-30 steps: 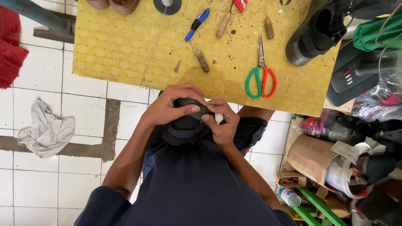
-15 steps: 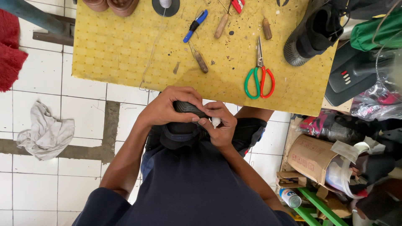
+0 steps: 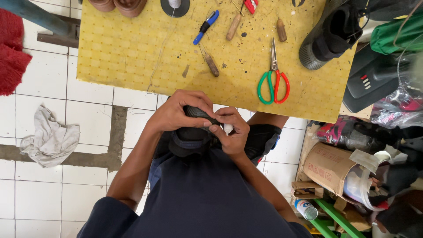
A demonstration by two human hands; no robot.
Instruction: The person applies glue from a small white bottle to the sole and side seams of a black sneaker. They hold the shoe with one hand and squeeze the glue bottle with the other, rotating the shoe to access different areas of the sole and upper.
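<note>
Hands over lap | left hand [image 3: 178, 112] gripped black shoe [image 3: 194, 128] | right hand [image 3: 231, 132] pinched white tube [image 3: 228, 128] at shoe's edge | gluing step, likely | next needs steady squeeze along seam

The bench [image 3: 132, 53] is yellow with a fine dotted grid and dark specks. On it lie scissors [image 3: 273, 79] with one green handle loop and one red, a tool with a blue and black handle [image 3: 205, 27], and wooden-handled awls [image 3: 211, 64] in brown. A black and grey boot [image 3: 328, 35] stands at its corner. The hands [image 3: 207, 121] grip a black shoe [image 3: 194, 130] and a small white bottle [image 3: 228, 128]. The floor [image 3: 39, 185] is white tile with grey seams, carrying a pale grey rag [image 3: 49, 137]; a red cloth [image 3: 13, 53] hangs nearby.
</note>
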